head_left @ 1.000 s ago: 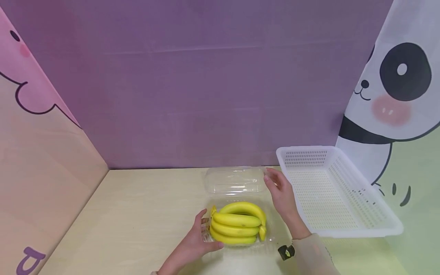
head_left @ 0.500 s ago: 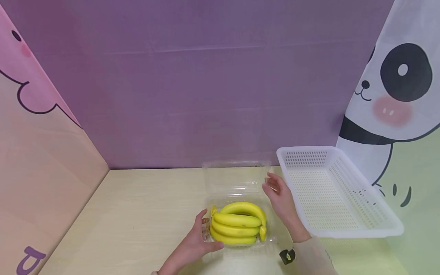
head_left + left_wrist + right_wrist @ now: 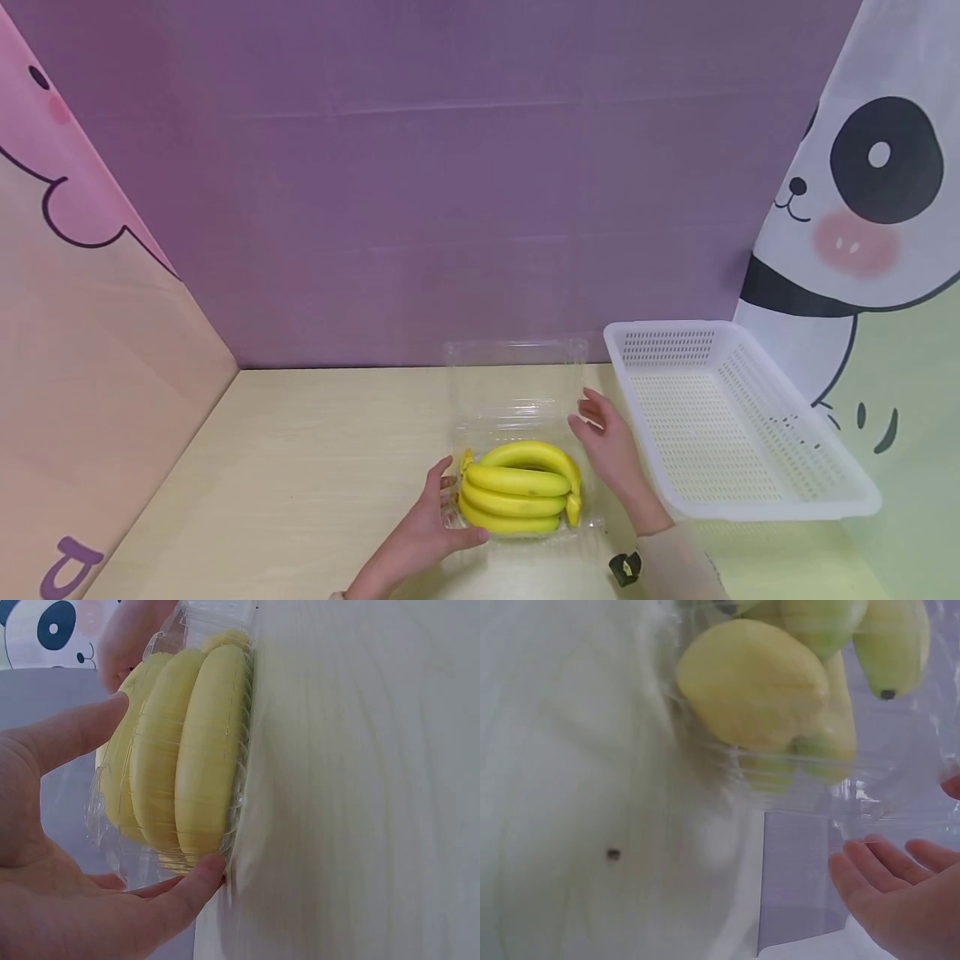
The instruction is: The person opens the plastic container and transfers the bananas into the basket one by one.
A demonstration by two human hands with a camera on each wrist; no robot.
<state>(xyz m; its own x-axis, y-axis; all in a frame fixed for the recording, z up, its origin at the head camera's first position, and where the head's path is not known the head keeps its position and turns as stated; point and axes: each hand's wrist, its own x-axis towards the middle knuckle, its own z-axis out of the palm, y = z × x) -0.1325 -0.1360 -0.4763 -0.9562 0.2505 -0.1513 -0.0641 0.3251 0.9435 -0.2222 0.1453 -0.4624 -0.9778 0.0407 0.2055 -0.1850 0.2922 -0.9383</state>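
Note:
A bunch of yellow bananas [image 3: 517, 482] lies in the base of a clear plastic clamshell container [image 3: 483, 435] on the table. Its transparent lid [image 3: 516, 383] is raised behind the base, unlatched. My left hand [image 3: 425, 527] holds the container's left end, thumb at the front and fingers along the side. In the left wrist view the thumb [image 3: 82, 733] lies by the bananas and a fingertip is at the container's lower edge. My right hand [image 3: 611, 446] is beside the lid's right edge, fingers loosely extended; whether they touch the plastic is hard to tell.
A white perforated basket [image 3: 663, 483] stands on the right of the table, close to my right hand. A small black object [image 3: 625, 569] is near the right sleeve. A purple wall [image 3: 450, 208] closes off the back, with cartoon-printed panels on both sides.
The lid's far edge has risen in the head view. My right hand has moved down along the lid's right side, toward me. Left hand, container base and bananas have stayed put.

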